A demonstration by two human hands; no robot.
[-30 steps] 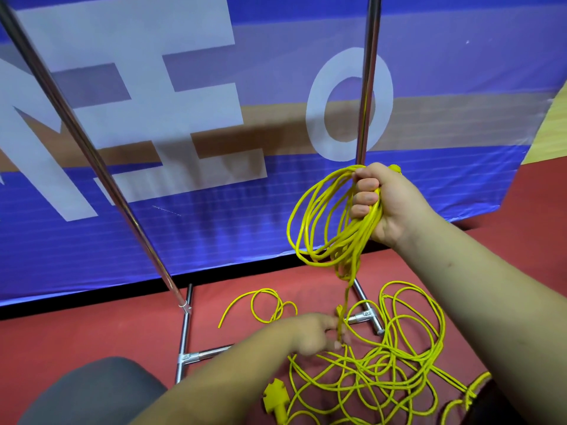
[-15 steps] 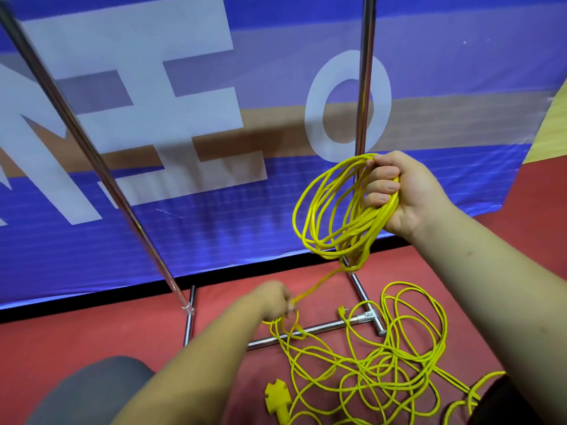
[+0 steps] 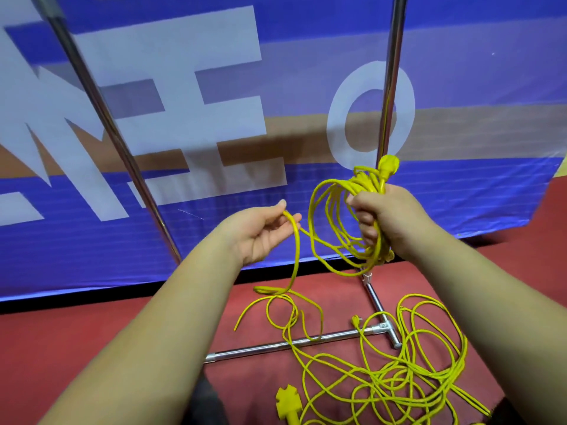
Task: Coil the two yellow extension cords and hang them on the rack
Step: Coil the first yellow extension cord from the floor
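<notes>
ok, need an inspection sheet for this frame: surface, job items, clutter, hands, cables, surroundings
Surface: red floor, cord spread over its right part.
Job's things: coil of yellow cord, plug at its top; rack, nothing hung on the parts in view.
Clutter: nothing seen.
Grippers: right hand grips the coil; left hand holds a strand between thumb and fingers.
Cables: loose cord tangled on the floor, crossing the base bar; socket block beside it.
Surroundings: blue banner with white letters behind the rack.
</notes>
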